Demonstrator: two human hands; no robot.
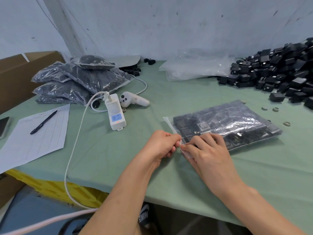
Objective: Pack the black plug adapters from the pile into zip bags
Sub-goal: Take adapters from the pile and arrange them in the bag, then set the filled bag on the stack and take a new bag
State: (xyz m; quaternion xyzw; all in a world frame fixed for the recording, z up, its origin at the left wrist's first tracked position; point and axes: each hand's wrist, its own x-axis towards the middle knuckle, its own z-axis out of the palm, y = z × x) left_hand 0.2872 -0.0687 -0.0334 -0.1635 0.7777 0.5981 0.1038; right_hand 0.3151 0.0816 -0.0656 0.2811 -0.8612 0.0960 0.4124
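Observation:
A clear zip bag (227,124) filled with black plug adapters lies flat on the green table cover, right of centre. Its zip edge runs along the bag's left side. My left hand (162,144) pinches that edge near its lower end, fingers closed on the plastic. My right hand (203,150) rests on the bag's near corner, fingertips pressed on the same strip, touching the left hand. The loose pile of black plug adapters (277,73) fills the far right. A stack of empty clear zip bags (191,68) lies left of the pile.
Several filled bags (81,78) are stacked at the far left beside a cardboard box (20,73). A white power strip (115,114) with cable, a white controller (133,100), a paper form (33,134) with a pen and small rings (275,109) lie on the table.

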